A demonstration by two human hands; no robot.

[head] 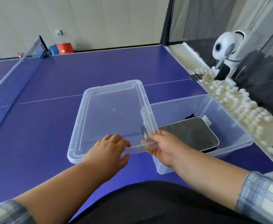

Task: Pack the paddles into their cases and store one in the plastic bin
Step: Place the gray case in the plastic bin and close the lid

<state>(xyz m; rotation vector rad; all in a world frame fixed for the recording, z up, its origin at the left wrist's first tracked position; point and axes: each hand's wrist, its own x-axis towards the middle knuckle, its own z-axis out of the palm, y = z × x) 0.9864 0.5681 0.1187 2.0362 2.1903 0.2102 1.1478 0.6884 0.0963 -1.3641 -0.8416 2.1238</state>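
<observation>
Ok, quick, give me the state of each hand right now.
Left hand: holding the clear rectangular plastic lid, fingers curled over its near edge.
Right hand: gripping the same lid at its near right corner.

Net (6,88) cut off left; case (192,133) near corner hidden behind right hand (163,146).

Single head-worn wide-angle view, set above the near edge of the blue table-tennis table (51,126), facing forward and steeply down along it. Close in, with left hand (110,147) and right hand (163,146) gripping a clear rectangular plastic lid (113,113) at mid-frame, just beyond that near edge. Taking in the table's far edge.
</observation>
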